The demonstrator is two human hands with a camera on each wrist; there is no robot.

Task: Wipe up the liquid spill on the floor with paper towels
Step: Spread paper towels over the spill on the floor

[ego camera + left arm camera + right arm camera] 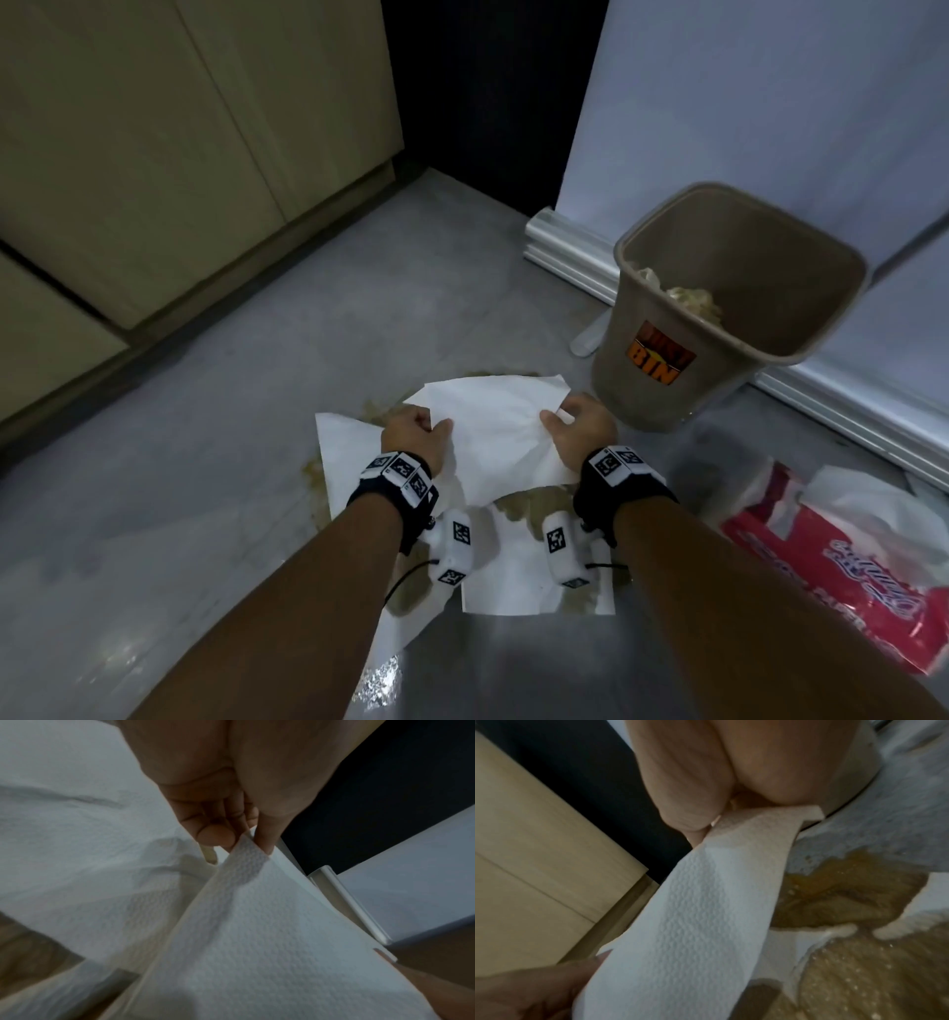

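A white paper towel sheet (493,426) is stretched just above the floor between both hands. My left hand (418,431) pinches its left edge, thumb against fingers, and the embossed sheet (252,923) runs out from that pinch. My right hand (575,426) pinches the right edge of the sheet (693,912). Below lies a brownish liquid spill (534,506) on the grey floor (205,488). Other white sheets (344,452) lie flat over the spill, and one (859,973) is soaked brown.
A tan dust bin (719,308) with crumpled paper inside stands right behind my right hand. A red-and-white paper towel pack (832,555) lies at the right. Beige cabinets (154,154) line the left; a white panel (770,103) with a skirting strip stands at the back right.
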